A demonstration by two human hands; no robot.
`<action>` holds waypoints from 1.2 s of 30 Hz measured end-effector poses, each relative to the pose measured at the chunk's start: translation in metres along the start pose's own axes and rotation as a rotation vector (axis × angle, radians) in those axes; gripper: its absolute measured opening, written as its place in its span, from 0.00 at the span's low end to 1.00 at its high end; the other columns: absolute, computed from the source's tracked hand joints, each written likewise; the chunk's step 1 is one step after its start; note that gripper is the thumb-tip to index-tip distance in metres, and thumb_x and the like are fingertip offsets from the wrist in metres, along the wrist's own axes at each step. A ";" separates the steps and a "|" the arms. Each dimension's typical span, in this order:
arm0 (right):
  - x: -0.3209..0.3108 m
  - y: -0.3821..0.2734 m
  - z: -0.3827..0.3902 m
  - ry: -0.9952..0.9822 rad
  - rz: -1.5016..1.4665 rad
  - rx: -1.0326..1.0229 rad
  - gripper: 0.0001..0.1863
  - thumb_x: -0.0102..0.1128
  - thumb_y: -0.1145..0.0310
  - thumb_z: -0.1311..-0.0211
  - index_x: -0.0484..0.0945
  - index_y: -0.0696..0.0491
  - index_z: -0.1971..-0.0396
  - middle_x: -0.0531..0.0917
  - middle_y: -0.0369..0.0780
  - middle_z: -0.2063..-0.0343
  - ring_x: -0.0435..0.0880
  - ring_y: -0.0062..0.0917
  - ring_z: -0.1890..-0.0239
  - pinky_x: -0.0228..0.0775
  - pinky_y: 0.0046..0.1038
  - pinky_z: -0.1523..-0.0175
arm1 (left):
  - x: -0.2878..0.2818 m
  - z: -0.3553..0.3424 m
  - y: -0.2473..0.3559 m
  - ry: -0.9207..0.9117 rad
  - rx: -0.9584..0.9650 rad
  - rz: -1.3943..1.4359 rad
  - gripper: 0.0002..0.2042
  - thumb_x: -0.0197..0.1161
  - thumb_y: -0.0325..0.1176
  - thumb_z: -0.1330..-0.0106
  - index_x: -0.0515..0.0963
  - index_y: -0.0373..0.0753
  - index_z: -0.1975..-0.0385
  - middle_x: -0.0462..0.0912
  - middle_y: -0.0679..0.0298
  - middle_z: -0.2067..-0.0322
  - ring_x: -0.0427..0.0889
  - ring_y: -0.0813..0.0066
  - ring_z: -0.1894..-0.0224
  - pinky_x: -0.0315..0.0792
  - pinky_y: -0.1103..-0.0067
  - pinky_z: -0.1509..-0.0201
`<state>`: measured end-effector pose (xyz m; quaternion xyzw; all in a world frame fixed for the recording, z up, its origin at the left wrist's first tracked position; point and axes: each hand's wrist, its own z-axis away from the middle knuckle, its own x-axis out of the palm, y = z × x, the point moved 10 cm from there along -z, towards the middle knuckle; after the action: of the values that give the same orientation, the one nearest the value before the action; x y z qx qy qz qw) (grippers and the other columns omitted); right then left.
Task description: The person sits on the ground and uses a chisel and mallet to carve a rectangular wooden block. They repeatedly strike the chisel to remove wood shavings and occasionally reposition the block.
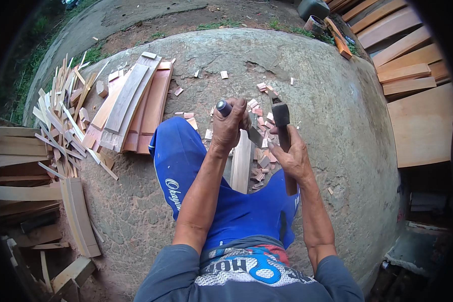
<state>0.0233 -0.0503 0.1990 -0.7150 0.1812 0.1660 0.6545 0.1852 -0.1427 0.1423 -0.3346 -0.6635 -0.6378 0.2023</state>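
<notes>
My left hand (229,128) is closed around the handle of a chisel (255,137). The handle's capped end sticks up past my thumb, and the flat metal blade slants down to the right. In my right hand (296,157) is a hammer (281,115), its dark head raised and its wooden handle running down toward my thigh. A pale wooden board (241,163) lies between my legs under the chisel. Small cut wood blocks (263,162) are scattered just beyond and beside it. Whether the blade touches the board cannot be made out.
Stacked planks (133,100) lie to the far left, next to a heap of thin wood offcuts (65,121). More lumber (75,216) fills the left edge. Boards (423,126) lean along the right side. A can (314,24) and a jug (313,9) stand at the far right.
</notes>
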 end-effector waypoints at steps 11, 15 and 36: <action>-0.023 0.097 0.033 0.017 0.062 0.220 0.28 0.71 0.64 0.40 0.74 0.61 0.43 0.86 0.47 0.54 0.86 0.32 0.51 0.76 0.37 0.44 | -0.133 0.001 -0.113 0.327 -0.462 -0.397 0.33 0.47 0.63 0.22 0.79 0.36 0.41 0.83 0.55 0.43 0.81 0.63 0.46 0.71 0.64 0.38; -0.047 0.157 0.084 0.044 0.177 0.326 0.27 0.70 0.63 0.39 0.74 0.61 0.44 0.86 0.52 0.55 0.87 0.41 0.52 0.76 0.41 0.45 | -0.191 0.049 -0.191 0.155 -0.618 -1.198 0.35 0.39 0.56 0.21 0.83 0.26 0.51 0.87 0.41 0.54 0.85 0.47 0.47 0.74 0.62 0.39; -0.068 0.278 0.173 -0.050 0.141 0.682 0.22 0.67 0.63 0.35 0.70 0.59 0.50 0.85 0.59 0.62 0.85 0.59 0.54 0.75 0.54 0.48 | -0.051 0.107 -0.159 0.125 -0.458 -1.807 0.47 0.68 0.33 0.39 0.47 0.23 0.24 0.60 0.28 0.28 0.66 0.35 0.27 0.64 0.60 0.24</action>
<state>-0.1695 0.1028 -0.0275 -0.4367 0.2590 0.1583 0.8469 0.1257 -0.0413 -0.0175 0.3118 -0.5180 -0.6852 -0.4061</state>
